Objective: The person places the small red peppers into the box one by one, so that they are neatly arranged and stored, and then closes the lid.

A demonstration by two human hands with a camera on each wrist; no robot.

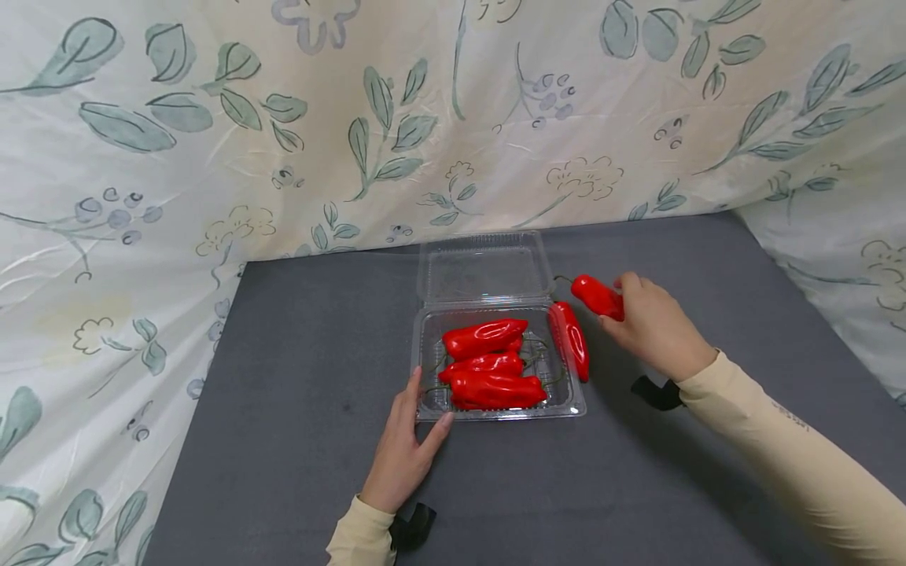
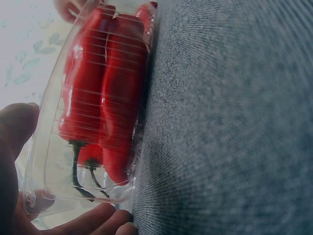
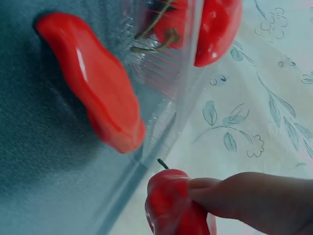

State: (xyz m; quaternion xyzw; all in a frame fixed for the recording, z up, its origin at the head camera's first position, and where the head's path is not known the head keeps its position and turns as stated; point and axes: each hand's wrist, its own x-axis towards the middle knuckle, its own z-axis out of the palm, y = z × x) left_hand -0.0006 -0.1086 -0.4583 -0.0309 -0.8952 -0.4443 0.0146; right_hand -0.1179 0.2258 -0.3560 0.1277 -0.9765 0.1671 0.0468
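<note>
A clear plastic clamshell box (image 1: 499, 415) stands on the cloth, holding several red peppers (image 1: 499, 391) laid crosswise. My left hand (image 1: 402, 457) rests at its front left corner, fingers along the left side and thumb at the front edge; the left wrist view shows the green stems (image 2: 76, 164) through the wall. To the right of the box, my right hand (image 1: 654, 326) pinches a red pepper (image 1: 594, 295) above the cloth, its thin stem pointing left. Another red pepper (image 1: 572, 342) lies against the box's right side, outside it in the right wrist view.
The box's lid (image 1: 484, 267) is hinged back toward the far edge. Dark grey cloth (image 1: 297, 393) covers the table. A leaf-patterned curtain (image 1: 439, 141) hangs behind and along both sides.
</note>
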